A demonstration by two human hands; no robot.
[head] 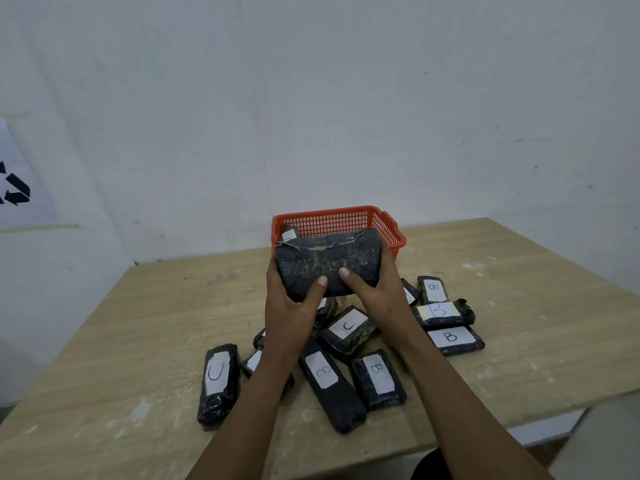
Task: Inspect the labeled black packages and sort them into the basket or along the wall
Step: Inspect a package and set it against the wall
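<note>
Both hands hold one black wrapped package (325,259) up in front of the red basket (388,226). My left hand (289,303) grips its left end and my right hand (375,289) grips its right end, thumbs on the near face. The side facing me shows tape and no label. One labelled package (289,233) lies inside the basket. Several black packages lie on the table below my hands, among them ones marked C (348,325), B (325,372), B (379,374), B (452,337) and C (218,372).
The wooden table (138,323) stands against a white wall (311,116), with the basket near its far edge. More B packages (433,289) sit at the right of the pile. A sheet with a recycling mark (14,188) hangs on the left wall.
</note>
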